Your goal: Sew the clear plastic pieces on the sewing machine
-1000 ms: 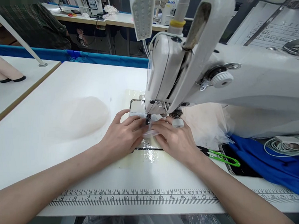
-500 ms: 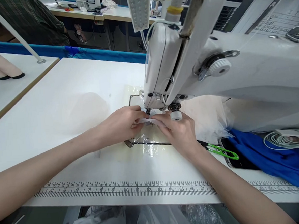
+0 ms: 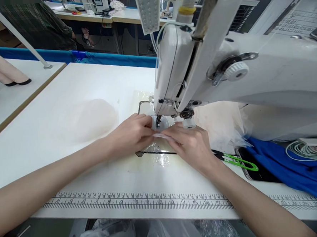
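Observation:
Both my hands meet just in front of the needle point(image 3: 158, 121) of a white sewing machine point(image 3: 225, 68). My left hand point(image 3: 131, 134) has its fingers curled and pinches the left end of a small pale fabric strip point(image 3: 161, 135). My right hand point(image 3: 189, 145) pinches the strip's right end, close under the machine's white knob point(image 3: 188, 124). The strip lies over the metal needle plate point(image 3: 155, 147), which is covered with shiny clear film.
A pale sheer fabric piece point(image 3: 88, 117) lies left on the white table point(image 3: 65, 92). Green thread snips point(image 3: 240, 161), a phone point(image 3: 254, 170), blue cloth point(image 3: 293, 171) and a coiled cable point(image 3: 308, 148) sit right. A printed ruler point(image 3: 142, 201) runs along the front edge.
My hands drew closer together at the needle; the left hand went from lying flatter on the plate to a curled pinch on the strip. The view shifted slightly.

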`<state>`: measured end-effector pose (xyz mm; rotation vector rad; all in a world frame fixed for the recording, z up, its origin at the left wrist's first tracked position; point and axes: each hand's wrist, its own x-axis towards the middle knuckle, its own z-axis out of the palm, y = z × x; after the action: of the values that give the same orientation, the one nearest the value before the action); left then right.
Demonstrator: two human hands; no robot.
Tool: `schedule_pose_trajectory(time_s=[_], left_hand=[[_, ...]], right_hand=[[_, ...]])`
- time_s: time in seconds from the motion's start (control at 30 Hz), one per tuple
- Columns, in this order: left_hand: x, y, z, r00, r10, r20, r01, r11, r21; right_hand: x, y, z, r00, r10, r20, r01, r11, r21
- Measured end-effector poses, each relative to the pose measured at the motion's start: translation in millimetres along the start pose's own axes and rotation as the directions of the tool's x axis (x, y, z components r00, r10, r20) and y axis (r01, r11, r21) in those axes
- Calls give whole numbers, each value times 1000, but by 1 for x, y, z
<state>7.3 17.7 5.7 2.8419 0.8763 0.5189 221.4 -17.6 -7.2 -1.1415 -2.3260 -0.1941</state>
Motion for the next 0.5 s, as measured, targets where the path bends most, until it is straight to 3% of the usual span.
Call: schedule_pose_trajectory(time_s=[0.1, 0.17, 0.33, 0.5], left_hand=[[-13, 13, 8, 984, 120, -134, -72, 945, 318], [-19, 20, 11, 974, 152, -169, -66, 901, 429], [-24, 26, 11, 989, 106, -103, -48, 889, 455], [-24, 23, 14, 987, 111, -117, -51, 903, 426]], right_hand=[[-4, -3, -2, 996, -79, 32, 78, 997, 29], [-5, -4, -2, 994, -98, 41, 97, 995, 33], [-4, -7, -2, 992, -109, 63, 107, 994, 23], [-5, -7, -2, 993, -103, 55, 102, 995, 21]])
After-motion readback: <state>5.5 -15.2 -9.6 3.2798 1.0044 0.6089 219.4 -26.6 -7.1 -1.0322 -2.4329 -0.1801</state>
